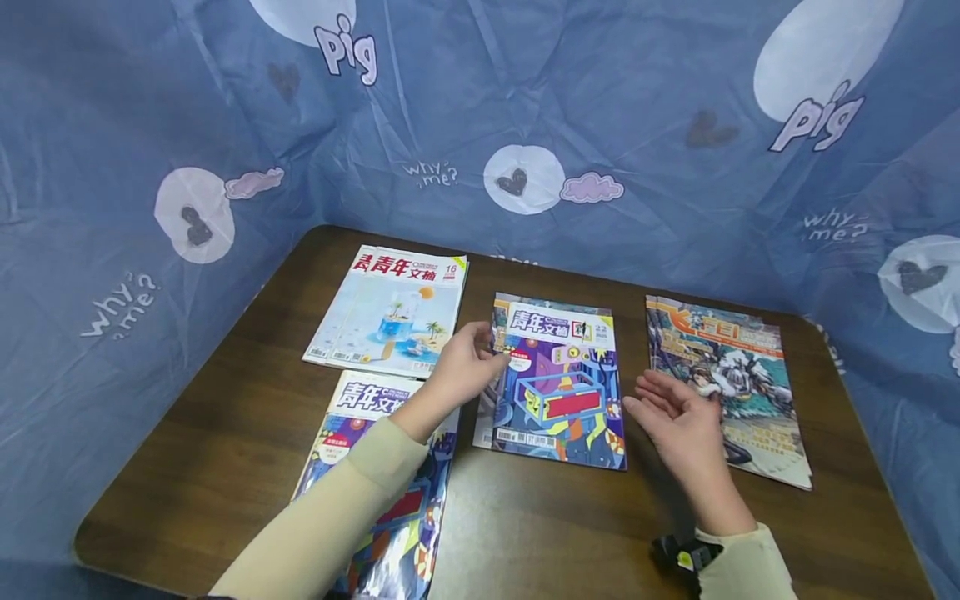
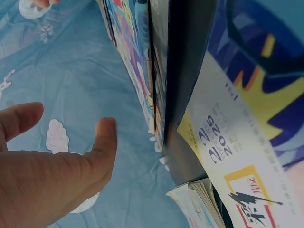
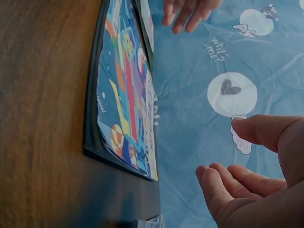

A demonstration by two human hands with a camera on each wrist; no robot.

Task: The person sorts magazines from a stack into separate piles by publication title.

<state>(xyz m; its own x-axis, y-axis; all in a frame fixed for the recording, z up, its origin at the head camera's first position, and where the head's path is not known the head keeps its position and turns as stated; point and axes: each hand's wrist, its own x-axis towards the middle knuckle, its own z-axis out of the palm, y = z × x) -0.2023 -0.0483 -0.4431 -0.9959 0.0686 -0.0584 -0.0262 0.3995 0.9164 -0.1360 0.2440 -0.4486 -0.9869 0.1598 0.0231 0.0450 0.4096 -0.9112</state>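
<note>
In the middle of the table, a purple-and-blue magazine (image 1: pixel 562 400) lies on top of other magazines, whose edges stick out at its left and top. My left hand (image 1: pixel 468 362) is at the left edge of this pile, fingers loosely bent. The left wrist view shows its thumb (image 2: pixel 107 142) and a finger apart, with nothing between them. Off the pile's right edge is my right hand (image 1: pixel 678 417), partly over a second pile of magazines (image 1: pixel 750 392) with an orange title. Its thumb and fingers (image 3: pixel 218 187) are spread apart around bare air.
Back left lies a pile of white-and-light-blue magazines (image 1: pixel 390 308). In front of it, another purple magazine (image 1: pixel 420 533) is partly hidden under my left sleeve. The brown table (image 1: pixel 202 467) has a blue patterned cloth (image 1: pixel 465 108) behind and beside it.
</note>
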